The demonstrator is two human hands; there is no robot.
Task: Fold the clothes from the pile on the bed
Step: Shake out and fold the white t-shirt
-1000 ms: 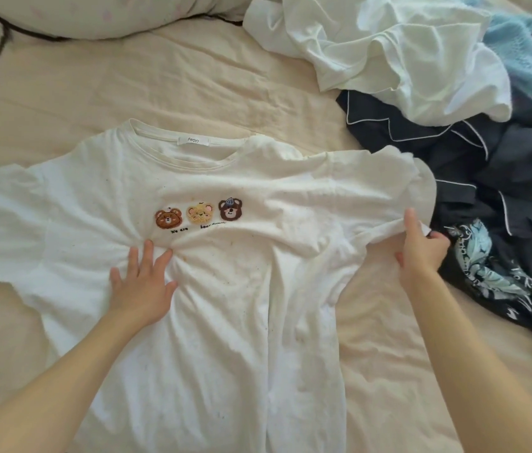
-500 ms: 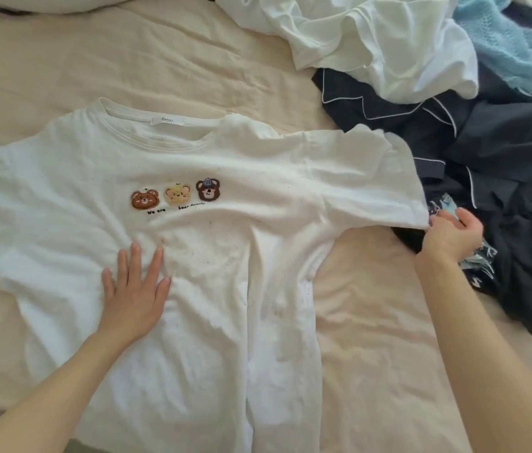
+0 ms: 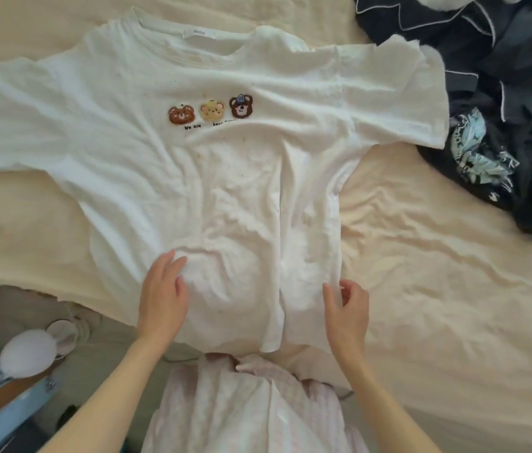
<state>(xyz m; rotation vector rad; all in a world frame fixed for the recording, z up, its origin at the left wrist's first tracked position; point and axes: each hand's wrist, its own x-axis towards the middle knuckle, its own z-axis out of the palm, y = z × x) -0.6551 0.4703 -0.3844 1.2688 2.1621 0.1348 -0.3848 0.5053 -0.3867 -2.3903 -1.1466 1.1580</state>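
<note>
A white T-shirt with three bear faces on its chest lies front up and spread across the cream bed sheet, sleeves out to both sides. My left hand rests flat on the lower part of the shirt, left of the middle, fingers straight. My right hand is at the shirt's lower right side edge, thumb and fingers curled at the fabric's border. The pile of clothes, dark navy pieces with white piping and a light blue printed one, lies at the upper right, under the tip of the shirt's right sleeve.
The bed's near edge runs under the shirt's hem. Below it I see my own pink striped clothing, a grey floor with a fluffy white slipper at the lower left, and a light blue box edge.
My right hand let go of the right sleeve and came down to the shirt's lower right edge. My left hand slid down toward the hem. The view dropped toward the bed's edge.
</note>
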